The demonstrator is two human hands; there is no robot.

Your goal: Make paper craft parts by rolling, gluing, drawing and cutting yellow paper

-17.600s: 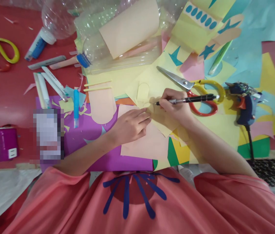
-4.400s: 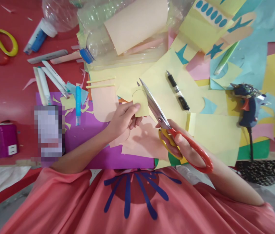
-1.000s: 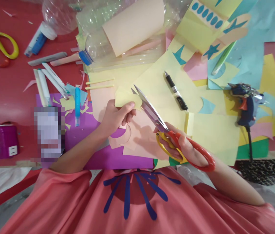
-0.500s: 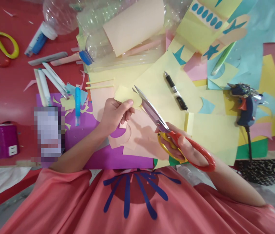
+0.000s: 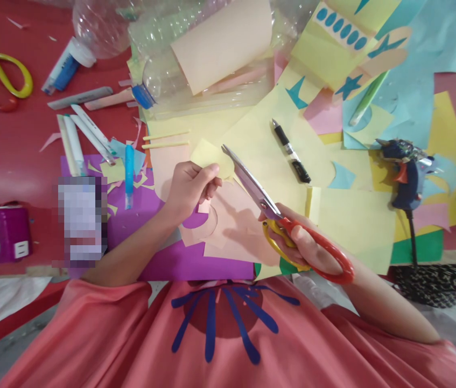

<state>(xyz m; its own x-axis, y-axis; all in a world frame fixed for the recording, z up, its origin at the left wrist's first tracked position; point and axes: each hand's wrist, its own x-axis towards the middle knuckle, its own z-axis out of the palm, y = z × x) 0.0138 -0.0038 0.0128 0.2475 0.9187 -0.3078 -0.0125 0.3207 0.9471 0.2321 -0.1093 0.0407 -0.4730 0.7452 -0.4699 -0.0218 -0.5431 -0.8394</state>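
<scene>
My left hand point(image 5: 195, 188) pinches a small piece of pale yellow paper point(image 5: 210, 156) between thumb and fingers. In my right hand point(image 5: 298, 237) is a pair of scissors point(image 5: 258, 191) with one red and one yellow handle loop. Their blades lie almost together, pointing up and left, along the right edge of the yellow piece. Below both hands are sheets of peach paper point(image 5: 236, 226), one with a round cut-out, over purple paper point(image 5: 139, 226). Two thin yellow sticks point(image 5: 167, 138) lie just beyond my left hand.
A black pen point(image 5: 291, 151) lies on yellow sheets. Right of it rests a dark blue glue gun point(image 5: 407, 178) with its cord. Clear plastic bottles point(image 5: 171, 81) and a peach sheet point(image 5: 228, 43) are at the back. Markers point(image 5: 90, 132), a phone point(image 5: 82, 221) and other scissors point(image 5: 9, 73) are at left.
The scissor blades have closed slightly, and the yellow paper has turned a little in my left hand. Both hands stay in nearly the same place.
</scene>
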